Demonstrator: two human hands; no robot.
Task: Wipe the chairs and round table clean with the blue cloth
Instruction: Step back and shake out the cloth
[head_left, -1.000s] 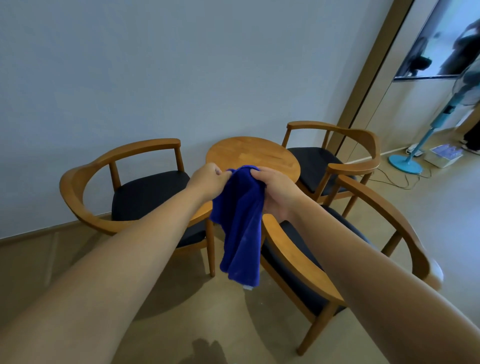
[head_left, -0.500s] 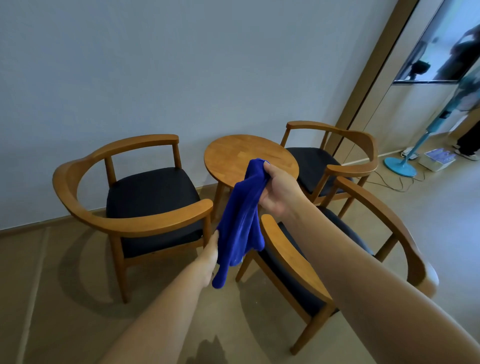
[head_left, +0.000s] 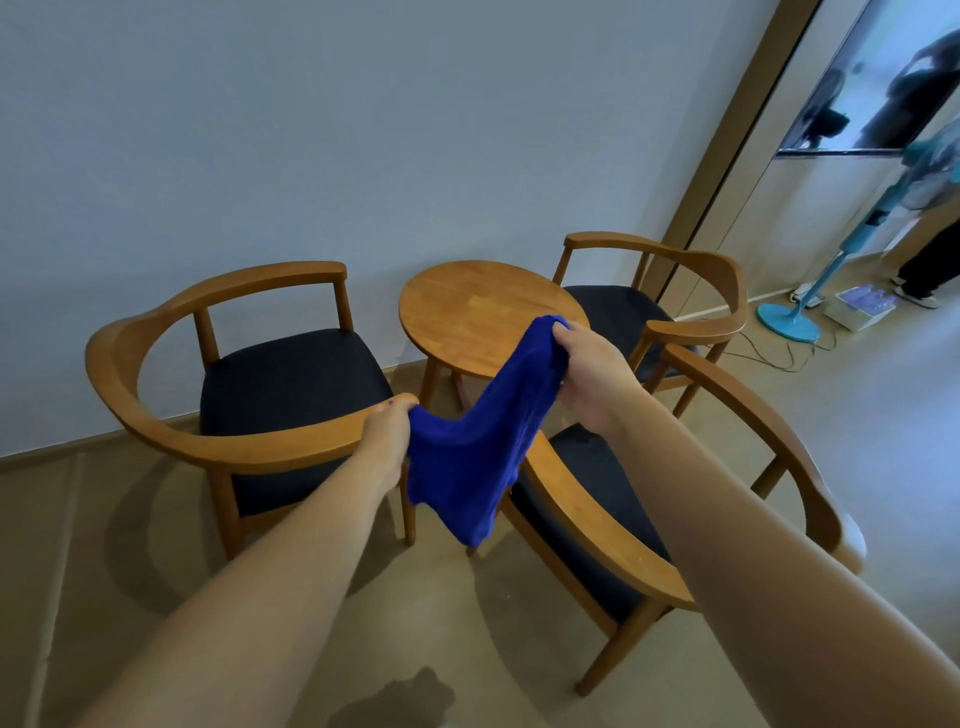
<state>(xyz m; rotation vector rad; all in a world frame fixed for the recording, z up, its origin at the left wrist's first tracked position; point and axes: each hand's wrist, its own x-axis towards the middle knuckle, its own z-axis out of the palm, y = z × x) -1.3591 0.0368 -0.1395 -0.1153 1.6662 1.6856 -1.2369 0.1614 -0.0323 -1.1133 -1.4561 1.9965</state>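
Both my hands hold the blue cloth (head_left: 478, 441) in the air, stretched between them. My left hand (head_left: 387, 431) pinches its lower corner over the front rail of the left chair (head_left: 156, 395). My right hand (head_left: 589, 371) grips its upper end, in front of the near edge of the round wooden table (head_left: 478, 306). The cloth's loose end hangs down over the arm of the nearest chair (head_left: 587, 519). A third chair (head_left: 701, 291) stands behind the table on the right. All three chairs have wooden frames and dark seats.
A plain wall runs behind the furniture. At the far right stand a turquoise fan (head_left: 789, 317), a white box (head_left: 857, 306) and cables on the floor, with a person's legs (head_left: 930, 265) beside them. Open floor lies in front of me.
My left hand, which had dropped away from the cloth, has come back up and taken hold of its lower corner. The cloth is now pulled out between both hands.
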